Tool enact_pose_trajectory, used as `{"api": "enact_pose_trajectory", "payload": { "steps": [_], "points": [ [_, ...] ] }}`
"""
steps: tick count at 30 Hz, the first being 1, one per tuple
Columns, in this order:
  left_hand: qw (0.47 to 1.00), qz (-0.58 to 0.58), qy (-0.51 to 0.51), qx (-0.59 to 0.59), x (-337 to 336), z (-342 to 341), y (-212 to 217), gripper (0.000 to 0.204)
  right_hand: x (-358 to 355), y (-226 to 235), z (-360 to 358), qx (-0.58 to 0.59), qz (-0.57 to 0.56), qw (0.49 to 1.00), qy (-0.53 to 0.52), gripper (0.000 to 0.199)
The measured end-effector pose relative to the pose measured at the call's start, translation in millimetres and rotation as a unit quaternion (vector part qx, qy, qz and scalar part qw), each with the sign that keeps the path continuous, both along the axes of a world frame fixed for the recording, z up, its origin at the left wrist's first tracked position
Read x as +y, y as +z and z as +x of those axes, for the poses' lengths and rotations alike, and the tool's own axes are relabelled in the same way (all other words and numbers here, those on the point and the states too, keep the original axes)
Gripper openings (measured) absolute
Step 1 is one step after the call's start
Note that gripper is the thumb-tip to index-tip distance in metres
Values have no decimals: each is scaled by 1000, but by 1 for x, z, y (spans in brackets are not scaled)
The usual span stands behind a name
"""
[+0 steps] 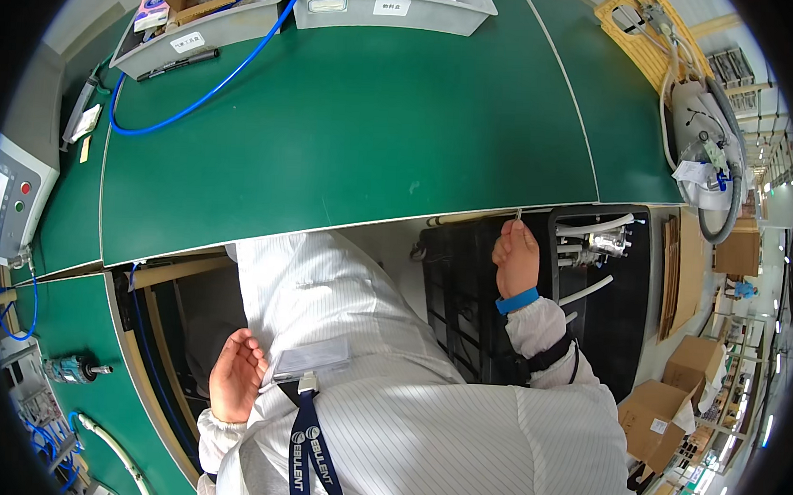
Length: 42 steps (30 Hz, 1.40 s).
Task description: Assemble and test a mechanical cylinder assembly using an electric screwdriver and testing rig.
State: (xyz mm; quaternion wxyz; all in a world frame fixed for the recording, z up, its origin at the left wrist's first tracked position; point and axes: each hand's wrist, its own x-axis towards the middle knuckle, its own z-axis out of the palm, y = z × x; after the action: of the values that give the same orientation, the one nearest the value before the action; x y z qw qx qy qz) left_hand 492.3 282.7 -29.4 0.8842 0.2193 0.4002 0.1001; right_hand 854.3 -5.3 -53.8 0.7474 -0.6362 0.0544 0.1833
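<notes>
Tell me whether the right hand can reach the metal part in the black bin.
Probably yes: the metal part lies in the black bin, open-topped and beside the right hand, though that hand seems to be pinching a small pale piece.

Grey bin [459,22] cut off by top edge, thin bit [518,215] at R grip [516,257] too small to ID, legs [298,279] partly hidden under worktop [357,140], far-off person in blue [745,289] too tiny for detail, white hose [115,446] cropped at btm edge
</notes>
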Motion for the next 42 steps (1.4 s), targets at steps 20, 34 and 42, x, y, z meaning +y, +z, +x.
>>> {"api": "enact_pose_trajectory", "payload": {
  "steps": [20, 34, 42],
  "points": [
    [1000, -4, 13, 9, -2, -1, -1, 25, 3, 12, 19, 23, 16, 998, 52, 30],
    [999, 5, 43, -20, -6, -16, -1, 23, 0, -71, -66, 97, -267, 953, 106, 32],
    [995, 34, 63, -65, -4, -39, 8, 28, 61, -31, -94, -184, -226, 793, 534, 30]
  ]
}}
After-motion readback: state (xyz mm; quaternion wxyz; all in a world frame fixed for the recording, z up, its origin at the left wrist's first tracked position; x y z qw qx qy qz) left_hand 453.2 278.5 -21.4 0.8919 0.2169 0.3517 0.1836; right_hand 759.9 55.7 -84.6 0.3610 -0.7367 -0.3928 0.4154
